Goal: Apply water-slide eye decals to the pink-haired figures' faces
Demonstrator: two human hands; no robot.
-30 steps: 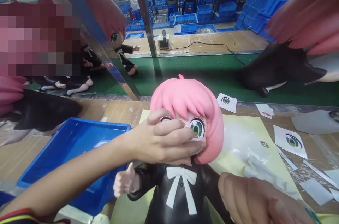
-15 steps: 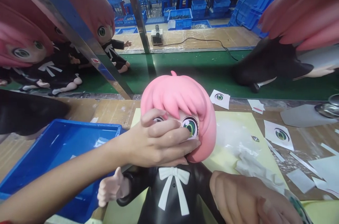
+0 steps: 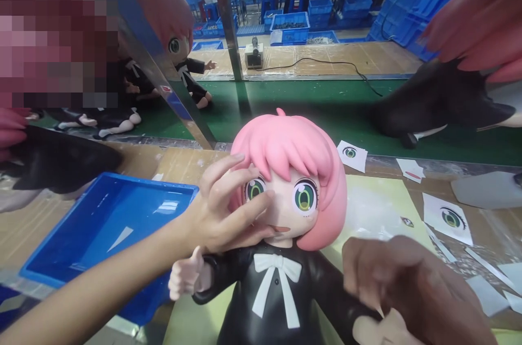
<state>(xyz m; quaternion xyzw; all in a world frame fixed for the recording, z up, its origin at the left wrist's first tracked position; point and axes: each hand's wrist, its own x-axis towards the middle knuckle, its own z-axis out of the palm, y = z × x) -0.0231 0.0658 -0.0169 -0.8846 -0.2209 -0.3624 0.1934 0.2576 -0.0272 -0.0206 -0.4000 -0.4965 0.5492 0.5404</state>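
Observation:
A doll figure (image 3: 281,138) with pink hair, green eyes and a black dress with a white bow (image 3: 277,271) faces me in the middle. My left hand (image 3: 228,203) lies over one side of its face, fingers spread, partly covering the eye on the left of the view. The other eye and the mouth show. Above the doll's sleeved arm (image 3: 336,285), at the right, is my right hand (image 3: 399,279), blurred, with curled fingers close to the doll's pale hand (image 3: 381,328). Whatever its fingertips pinch, if anything, is too unclear to name.
A blue tray (image 3: 110,214) stands at the left, and yellow sheeting (image 3: 391,192) lies under the doll. Paper pieces with printed eyes (image 3: 448,220) lie at the right. Similar dolls (image 3: 163,24) sit along the green belt (image 3: 285,94) beside a metal post (image 3: 230,24). People work farther back.
My left hand has drawn left across the face, spreading its fingers and uncovering the mouth and one eye. My right hand has lifted slightly and curled near the doll's hand. The view has shifted.

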